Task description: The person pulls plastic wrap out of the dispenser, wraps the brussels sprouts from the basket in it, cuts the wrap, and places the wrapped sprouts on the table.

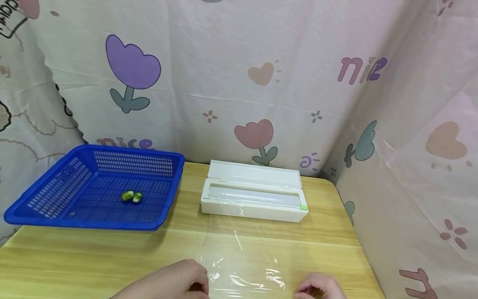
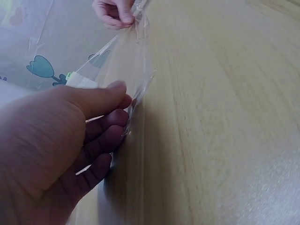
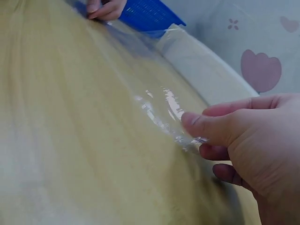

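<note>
A sheet of clear plastic wrap (image 1: 239, 253) stretches from the white dispenser box (image 1: 254, 211) toward the table's near side. My left hand (image 1: 183, 280) pinches one corner of its near edge between thumb and forefinger; the left wrist view shows this grip on the wrap (image 2: 136, 93) close up. At the opposite corner my right hand (image 1: 319, 286) pinches the film, also seen in the right wrist view, where the wrap (image 3: 161, 110) shines with wrinkles. The box lid (image 1: 255, 174) stands raised at the back, and the roll (image 1: 254, 196) shows inside.
To the left on the wooden table (image 1: 93, 257) is a blue plastic basket (image 1: 169, 195). Two small green pieces, like Brussels sprouts (image 1: 128, 196), lie in it. A patterned cloth (image 1: 209, 83) hangs behind the table and along its sides.
</note>
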`<state>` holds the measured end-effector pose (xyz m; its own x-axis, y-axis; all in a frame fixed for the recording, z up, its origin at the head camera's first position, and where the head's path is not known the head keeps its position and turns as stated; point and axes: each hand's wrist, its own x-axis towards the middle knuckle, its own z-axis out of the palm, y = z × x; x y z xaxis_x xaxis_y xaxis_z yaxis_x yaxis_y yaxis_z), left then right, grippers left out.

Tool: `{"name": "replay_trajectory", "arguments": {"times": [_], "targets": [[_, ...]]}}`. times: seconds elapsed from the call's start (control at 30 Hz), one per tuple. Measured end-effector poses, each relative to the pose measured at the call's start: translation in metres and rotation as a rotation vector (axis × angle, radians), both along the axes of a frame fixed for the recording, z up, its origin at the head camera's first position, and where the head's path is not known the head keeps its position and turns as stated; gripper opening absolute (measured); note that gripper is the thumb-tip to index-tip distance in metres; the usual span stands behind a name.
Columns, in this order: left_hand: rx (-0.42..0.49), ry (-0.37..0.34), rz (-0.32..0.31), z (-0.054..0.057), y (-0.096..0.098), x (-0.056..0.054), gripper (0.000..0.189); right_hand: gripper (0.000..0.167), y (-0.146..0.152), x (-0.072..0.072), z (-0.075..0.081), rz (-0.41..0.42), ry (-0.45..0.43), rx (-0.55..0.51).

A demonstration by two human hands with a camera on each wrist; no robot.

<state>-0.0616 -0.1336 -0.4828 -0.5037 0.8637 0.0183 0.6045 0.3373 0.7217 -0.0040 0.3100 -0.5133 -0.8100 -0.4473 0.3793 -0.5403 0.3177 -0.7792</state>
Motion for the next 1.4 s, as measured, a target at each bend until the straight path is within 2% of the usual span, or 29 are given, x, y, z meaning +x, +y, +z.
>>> {"name": "replay_trajectory", "arguments": {"times": [0.07, 0.17, 0.3, 0.4, 0.6, 0.8, 0.87, 0.97, 1.07, 1.17, 1.3, 1.4], "targets": [[0.016, 0.006, 0.005, -0.001, 0.0, 0.0, 0.015, 0.032, 0.003, -0.002, -0.006, 0.074, 0.021, -0.016], [0.036, 0.013, -0.002, 0.0, -0.001, 0.0, 0.015, 0.038, 0.006, -0.002, -0.012, 0.121, 0.063, -0.009], [0.058, 0.018, -0.022, -0.001, -0.003, -0.001, 0.016, 0.041, 0.008, 0.0, -0.019, 0.128, 0.084, 0.003], [0.053, -0.004, -0.028, 0.0, -0.004, -0.003, 0.017, 0.043, 0.012, 0.001, -0.024, 0.129, 0.062, 0.005], [0.053, 0.008, -0.033, 0.0, -0.005, -0.004, 0.023, 0.05, 0.018, -0.004, -0.029, 0.209, 0.043, -0.047], [0.062, 0.012, -0.032, 0.0, -0.005, -0.003, 0.024, 0.037, 0.009, 0.002, -0.025, 0.068, -0.08, -0.06], [0.059, 0.018, -0.031, 0.0, -0.005, -0.003, 0.024, 0.037, 0.007, 0.004, -0.024, 0.04, -0.089, -0.05], [0.058, 0.017, -0.032, 0.0, -0.005, -0.004, 0.022, 0.042, 0.005, 0.005, -0.026, 0.034, -0.027, -0.038], [0.055, 0.02, -0.039, 0.001, -0.006, -0.004, 0.019, 0.046, 0.005, 0.004, -0.032, 0.02, 0.098, -0.013], [0.057, 0.031, -0.052, 0.001, -0.005, -0.004, 0.017, 0.046, 0.006, 0.004, -0.038, 0.014, 0.187, -0.009], [0.081, 0.03, -0.076, -0.001, -0.003, -0.005, 0.016, 0.047, 0.012, 0.004, -0.044, 0.0, 0.207, 0.01], [0.1, 0.024, -0.084, -0.001, -0.001, -0.006, 0.016, 0.051, 0.019, 0.002, -0.049, 0.027, 0.244, 0.033]]}}
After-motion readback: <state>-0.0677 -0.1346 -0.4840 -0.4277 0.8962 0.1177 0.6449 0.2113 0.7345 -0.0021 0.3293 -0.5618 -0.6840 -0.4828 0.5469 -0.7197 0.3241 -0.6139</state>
